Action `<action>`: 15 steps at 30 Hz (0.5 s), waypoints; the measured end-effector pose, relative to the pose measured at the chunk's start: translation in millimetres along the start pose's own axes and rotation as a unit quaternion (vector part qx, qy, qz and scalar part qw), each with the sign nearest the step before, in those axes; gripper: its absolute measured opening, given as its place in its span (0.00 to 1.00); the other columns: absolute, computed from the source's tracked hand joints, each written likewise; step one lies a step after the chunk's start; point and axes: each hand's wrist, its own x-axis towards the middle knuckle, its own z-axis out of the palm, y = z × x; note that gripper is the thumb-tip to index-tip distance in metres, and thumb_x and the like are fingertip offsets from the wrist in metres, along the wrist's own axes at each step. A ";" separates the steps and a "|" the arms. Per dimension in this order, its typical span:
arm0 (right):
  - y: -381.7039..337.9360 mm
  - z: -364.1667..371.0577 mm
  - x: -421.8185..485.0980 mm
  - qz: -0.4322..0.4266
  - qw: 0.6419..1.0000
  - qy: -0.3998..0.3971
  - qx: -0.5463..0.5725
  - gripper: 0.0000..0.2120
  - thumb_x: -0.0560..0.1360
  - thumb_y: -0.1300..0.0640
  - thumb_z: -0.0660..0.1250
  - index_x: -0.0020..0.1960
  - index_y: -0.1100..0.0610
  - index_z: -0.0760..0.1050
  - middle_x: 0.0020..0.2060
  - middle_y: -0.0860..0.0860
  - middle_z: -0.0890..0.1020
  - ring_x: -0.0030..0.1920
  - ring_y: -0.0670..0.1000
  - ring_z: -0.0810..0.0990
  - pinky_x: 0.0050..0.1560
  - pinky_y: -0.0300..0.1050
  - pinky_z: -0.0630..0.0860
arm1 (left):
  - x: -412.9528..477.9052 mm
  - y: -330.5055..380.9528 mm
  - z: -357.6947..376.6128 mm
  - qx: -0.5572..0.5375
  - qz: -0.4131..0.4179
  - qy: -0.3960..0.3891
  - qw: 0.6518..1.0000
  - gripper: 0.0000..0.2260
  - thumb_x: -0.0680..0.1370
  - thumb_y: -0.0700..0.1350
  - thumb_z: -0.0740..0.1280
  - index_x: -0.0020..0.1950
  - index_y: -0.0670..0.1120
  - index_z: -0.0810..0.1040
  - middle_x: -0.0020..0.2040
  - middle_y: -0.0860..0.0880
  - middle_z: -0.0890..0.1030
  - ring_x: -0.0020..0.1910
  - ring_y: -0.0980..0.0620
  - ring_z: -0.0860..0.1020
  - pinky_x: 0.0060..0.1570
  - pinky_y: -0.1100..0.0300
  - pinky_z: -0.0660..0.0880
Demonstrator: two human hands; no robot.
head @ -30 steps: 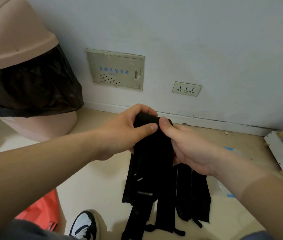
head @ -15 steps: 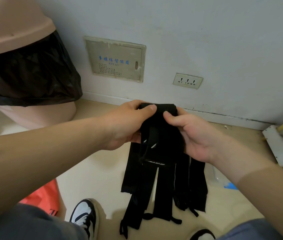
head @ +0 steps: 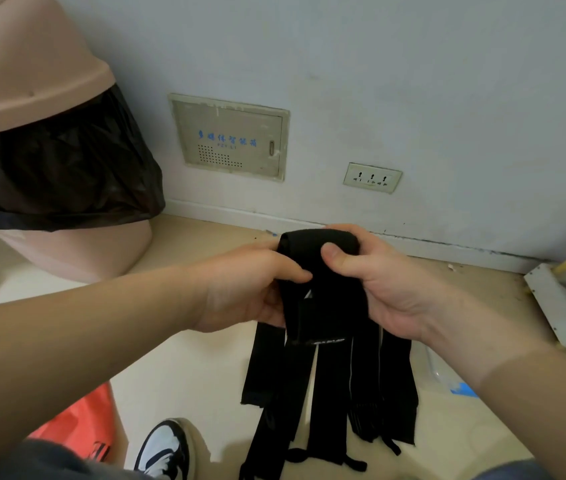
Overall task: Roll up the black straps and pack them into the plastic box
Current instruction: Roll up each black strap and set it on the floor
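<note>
Beige floor (head: pixel 188 375); black straps (head: pixel 323 306), top rolled, gripped by curled fingers (head: pixel 335 254) of left hand (head: pixel 250 282) and right hand (head: pixel 389 289).

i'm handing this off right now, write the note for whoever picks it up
Hands: the left hand grips the left side of the black straps, thumb on the front. The right hand grips the right side, thumb pressed on the rolled top.
Straps: held as one bundle in the air. Only the top end is rolled, and the long tails hang loose toward the floor.
Box: a clear plastic thing with a blue bit lies on the floor right of the straps, mostly hidden. I cannot tell if it is the box.
Done: roll started.
Left: finish rolling, pack into the box.
</note>
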 end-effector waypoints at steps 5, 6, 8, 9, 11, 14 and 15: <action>2.4 -1.6 -1.5 -0.057 0.997 -0.045 -0.002 0.21 0.70 0.67 0.75 0.59 0.51 0.81 0.51 0.57 0.84 0.46 0.56 0.86 0.44 0.51 0.85 | -3.5 3.5 -1.7 -0.001 -0.001 -0.041 0.999 0.19 0.82 0.54 0.65 0.69 0.48 0.80 0.51 0.46 0.86 0.49 0.46 0.86 0.53 0.48 0.82; 2.8 -1.9 -1.9 -0.065 0.996 -0.053 -0.002 0.23 0.68 0.68 0.74 0.59 0.50 0.81 0.51 0.57 0.84 0.46 0.56 0.86 0.44 0.51 0.85 | -2.4 2.7 -2.0 0.011 0.009 -0.033 0.999 0.22 0.80 0.59 0.65 0.69 0.48 0.80 0.53 0.45 0.86 0.51 0.45 0.86 0.54 0.48 0.83; 2.8 -1.9 -1.8 -0.071 0.996 -0.056 -0.002 0.25 0.65 0.70 0.73 0.57 0.49 0.82 0.51 0.58 0.83 0.46 0.57 0.86 0.43 0.51 0.85 | 0.2 0.4 -1.3 0.033 0.035 -0.009 0.999 0.23 0.80 0.58 0.67 0.70 0.47 0.78 0.59 0.42 0.86 0.56 0.42 0.86 0.56 0.47 0.83; 2.3 -1.5 -1.3 -0.068 0.996 -0.051 -0.005 0.26 0.64 0.71 0.73 0.57 0.49 0.83 0.53 0.59 0.83 0.46 0.57 0.87 0.43 0.51 0.85 | 1.2 -0.7 -0.7 0.032 0.048 0.002 0.998 0.21 0.81 0.55 0.67 0.71 0.47 0.78 0.63 0.40 0.84 0.58 0.42 0.86 0.57 0.46 0.83; 0.4 -2.0 0.0 -0.047 0.998 -0.037 -0.007 0.30 0.62 0.72 0.73 0.60 0.48 0.83 0.58 0.60 0.83 0.48 0.58 0.88 0.44 0.51 0.85 | 2.5 -1.9 -0.7 0.026 0.070 0.029 0.997 0.17 0.82 0.50 0.70 0.70 0.47 0.77 0.66 0.40 0.82 0.61 0.42 0.85 0.59 0.45 0.84; -3.8 -1.8 -2.6 0.016 0.998 -0.059 0.015 0.29 0.66 0.70 0.70 0.64 0.53 0.82 0.59 0.63 0.85 0.53 0.61 0.87 0.51 0.57 0.84 | 2.8 -1.2 -1.9 0.041 0.093 0.048 0.994 0.15 0.82 0.45 0.71 0.68 0.49 0.77 0.64 0.43 0.82 0.61 0.44 0.84 0.60 0.43 0.83; -5.2 -1.5 -4.4 0.032 0.996 -0.079 0.033 0.26 0.68 0.68 0.68 0.66 0.56 0.82 0.61 0.65 0.84 0.55 0.63 0.86 0.56 0.60 0.84 | 2.1 -1.0 -2.0 0.046 0.098 0.049 0.993 0.15 0.82 0.45 0.71 0.68 0.49 0.77 0.64 0.44 0.82 0.62 0.45 0.84 0.60 0.43 0.83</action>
